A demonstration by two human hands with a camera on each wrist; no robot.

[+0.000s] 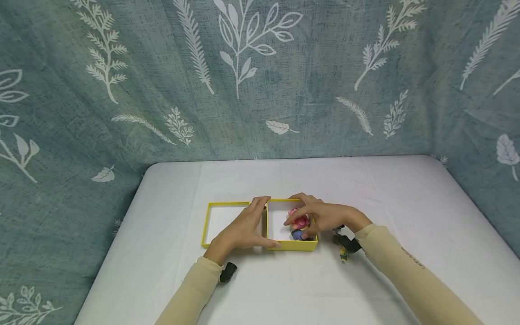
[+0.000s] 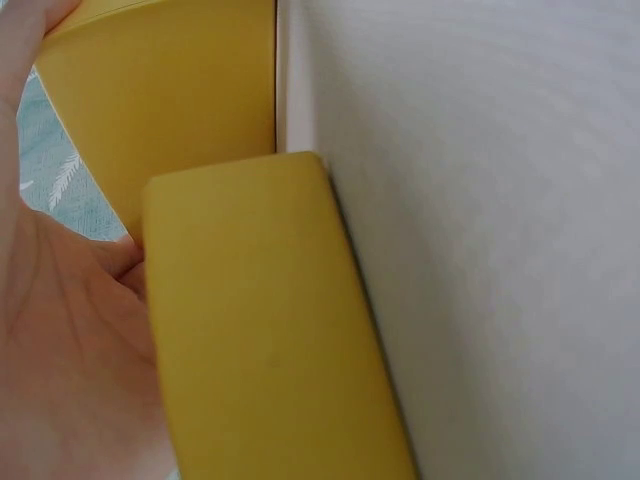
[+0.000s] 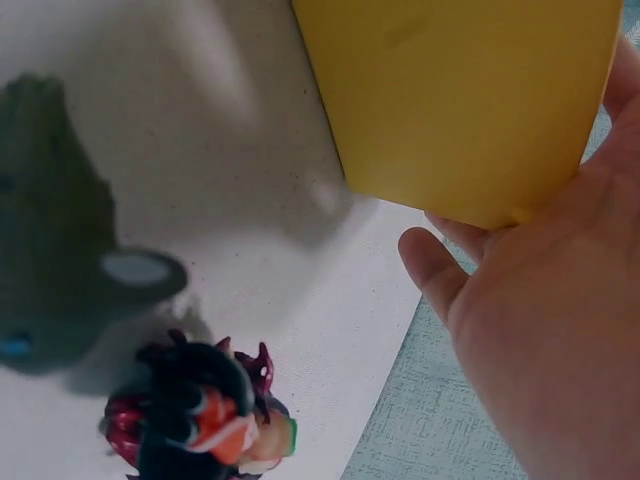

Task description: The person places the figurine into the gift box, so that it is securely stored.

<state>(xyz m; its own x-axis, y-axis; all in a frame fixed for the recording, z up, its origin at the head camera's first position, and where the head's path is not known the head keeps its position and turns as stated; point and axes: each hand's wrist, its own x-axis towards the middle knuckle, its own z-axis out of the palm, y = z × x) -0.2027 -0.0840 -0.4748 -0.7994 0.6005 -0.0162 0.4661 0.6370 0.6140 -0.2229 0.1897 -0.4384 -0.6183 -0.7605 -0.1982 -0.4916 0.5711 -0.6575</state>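
Where the beige sleeves come in nearest the wearer, a black wrist camera (image 1: 228, 272) hangs below the left wrist, and a small yellow-green item (image 1: 344, 256) lies on the white tabletop (image 1: 284, 289) under the right wrist. The right wrist view shows a dark-clad figurine with maroon hair (image 3: 195, 410) and, to its left in that view, a blurred grey-green toy (image 3: 50, 230).

Just beyond stands the yellow box (image 1: 292, 245), the left hand (image 1: 245, 228) set at its left side: thumb on the near face, fingertips by the far rim, a wide grip spanning the box between them. Inside, along the right wall, lie the blue figurine (image 1: 297, 235) and, behind it, the pink figurine (image 1: 299, 221), a short row running near to far. Both are directly beneath the right hand (image 1: 321, 215), much the nearer of the two. That hand arches over the right wall, thumb by the blue figurine, a finger reaching past the pink one; whether its grip pinches either, I cannot tell.

Left of the box sits a shallow yellow-rimmed lid (image 1: 205, 225); farthest off hangs a leaf-patterned teal curtain (image 1: 317, 90).
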